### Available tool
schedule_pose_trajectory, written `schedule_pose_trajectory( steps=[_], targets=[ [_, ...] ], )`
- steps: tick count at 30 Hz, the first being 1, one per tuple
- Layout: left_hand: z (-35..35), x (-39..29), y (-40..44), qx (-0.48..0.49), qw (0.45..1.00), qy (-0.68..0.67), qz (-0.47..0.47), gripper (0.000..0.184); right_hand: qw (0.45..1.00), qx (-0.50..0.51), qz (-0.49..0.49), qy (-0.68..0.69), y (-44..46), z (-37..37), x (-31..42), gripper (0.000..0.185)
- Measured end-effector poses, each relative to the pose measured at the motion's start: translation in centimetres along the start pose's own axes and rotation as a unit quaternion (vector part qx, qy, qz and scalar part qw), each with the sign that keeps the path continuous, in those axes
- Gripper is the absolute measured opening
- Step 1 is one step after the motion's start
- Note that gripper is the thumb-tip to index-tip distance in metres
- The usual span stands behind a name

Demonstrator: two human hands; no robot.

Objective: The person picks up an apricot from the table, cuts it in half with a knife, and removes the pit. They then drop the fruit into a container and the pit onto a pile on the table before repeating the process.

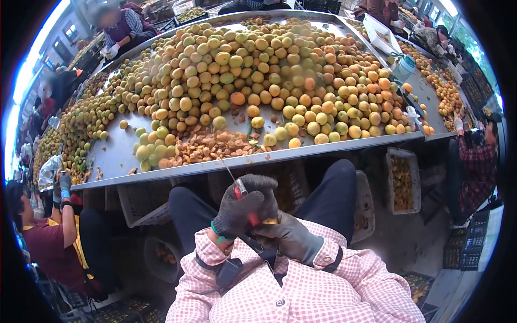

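My left hand (242,207), in a dark knit glove with a green cuff, is wrapped round a red-handled tool (238,189). The tool's thin metal shaft points up and away towards the table edge. Close against it, my right hand (293,237), in a grey coated glove, is closed on a small yellow-orange piece of fruit (271,220), probably an apricot and mostly hidden by the fingers. Both hands are above my lap, just short of the table. In front of them, a heap of split apricot pieces (215,146) lies at the table's near edge.
Whole apricots (237,70) are piled over the metal table (116,156). Crates (141,202) stand beneath it, with another crate (404,180) to the right. A teal-lidded jar (404,67) stands at the right side. Co-workers sit at left (54,247) and right (476,167).
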State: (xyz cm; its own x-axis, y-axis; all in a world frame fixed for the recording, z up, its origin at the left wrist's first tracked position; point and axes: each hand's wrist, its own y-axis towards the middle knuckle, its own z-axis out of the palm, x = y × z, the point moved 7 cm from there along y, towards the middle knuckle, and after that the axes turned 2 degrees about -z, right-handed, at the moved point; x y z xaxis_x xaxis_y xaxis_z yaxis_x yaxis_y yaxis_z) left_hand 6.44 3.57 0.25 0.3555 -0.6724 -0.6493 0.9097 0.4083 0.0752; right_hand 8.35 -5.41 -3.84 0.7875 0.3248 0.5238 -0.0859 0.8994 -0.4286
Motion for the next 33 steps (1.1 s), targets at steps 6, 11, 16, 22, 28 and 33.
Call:
schedule_pose_trajectory(
  steps=[6, 11, 16, 22, 28, 33],
  targets=[
    [-2.5, 0.2, 0.2, -0.301, 0.949, 0.077, 0.059, 0.04, 0.935, -0.134, -0.199, -0.259, 0.0, -2.1, 1.7, 0.022],
    [-2.1, 0.6, 0.8, -0.269, 0.961, -0.009, 0.059, 0.036, 0.988, -0.101, -0.087, -0.079, -0.1, -2.9, 1.1, 0.019],
    [-2.8, -1.6, -0.2, -0.234, 0.932, 0.232, 0.149, 0.024, 0.925, -0.128, -0.23, -0.273, -1.5, -2.0, 3.1, 0.024],
    [-1.1, -1.9, 0.2, -0.173, 0.978, -0.032, 0.111, 0.029, 0.973, -0.044, -0.11, -0.2, -1.1, -2.3, 1.5, 0.031],
    [-0.8, -0.6, -0.3, -0.143, 0.982, -0.023, 0.12, 0.024, 0.983, -0.022, -0.079, -0.161, -1.8, -1.8, -0.2, 0.034],
    [-0.6, -1.4, -0.9, -0.115, 0.984, -0.021, 0.137, 0.014, 0.986, -0.006, -0.074, -0.15, -1.8, -1.3, 0.0, 0.033]
  ],
)
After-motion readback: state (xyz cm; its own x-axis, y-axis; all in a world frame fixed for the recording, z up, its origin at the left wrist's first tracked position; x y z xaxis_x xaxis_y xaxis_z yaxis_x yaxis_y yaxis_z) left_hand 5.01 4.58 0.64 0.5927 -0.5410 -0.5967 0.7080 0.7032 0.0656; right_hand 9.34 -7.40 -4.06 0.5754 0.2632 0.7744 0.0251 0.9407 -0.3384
